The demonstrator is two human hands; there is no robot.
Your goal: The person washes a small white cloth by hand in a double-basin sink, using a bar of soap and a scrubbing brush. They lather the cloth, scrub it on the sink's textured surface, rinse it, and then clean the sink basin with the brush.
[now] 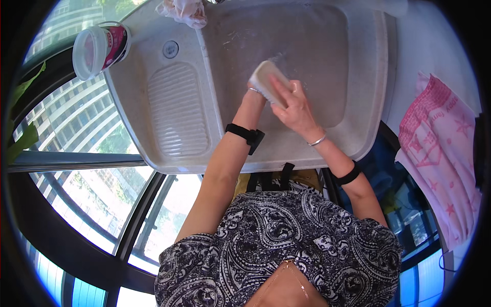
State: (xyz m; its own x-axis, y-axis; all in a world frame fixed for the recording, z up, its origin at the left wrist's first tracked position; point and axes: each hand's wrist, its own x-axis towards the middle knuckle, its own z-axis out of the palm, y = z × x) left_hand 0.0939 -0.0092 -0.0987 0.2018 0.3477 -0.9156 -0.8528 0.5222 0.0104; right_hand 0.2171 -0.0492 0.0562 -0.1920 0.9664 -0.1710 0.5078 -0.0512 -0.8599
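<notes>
A pale scrub brush (265, 75) is in my right hand (295, 109), whose fingers lie along its back over the right basin (330, 69) of the laundry sink. My left hand (253, 81) is mostly hidden behind the brush; only its wrist side shows, so what its fingers do cannot be seen. The basin holds greyish, cloudy water, with a small splash just above the brush. A crumpled light cloth (188, 13) hangs over the divider at the sink's far edge.
A ribbed washboard (178, 109) and a drain (170, 49) are in the left basin. A clear plastic bucket (90, 53) with a handle stands on the left rim. A pink-and-white towel (441, 153) hangs at the right. Windows lie left, and leaves show at the far left.
</notes>
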